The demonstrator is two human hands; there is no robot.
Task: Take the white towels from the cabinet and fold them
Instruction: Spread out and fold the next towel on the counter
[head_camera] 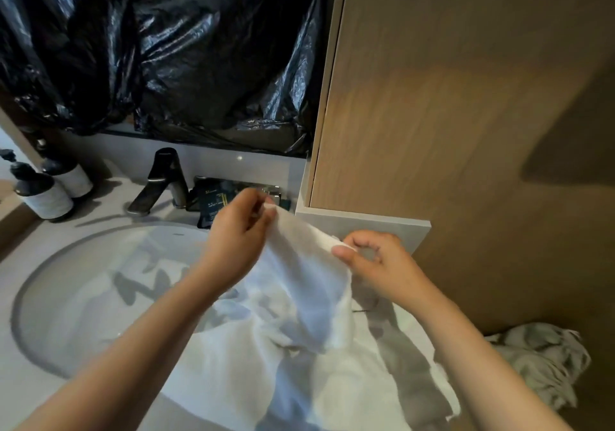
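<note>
Bathroom: oval sink in pale countertop, black faucet, pump bottles, wood cabinet.

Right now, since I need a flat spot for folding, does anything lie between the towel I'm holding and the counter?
Yes. The left hand and right hand pinch the towel directly, but bunched white cloth covers the counter beneath it, beside the sink basin. It may be the same towel.
</note>
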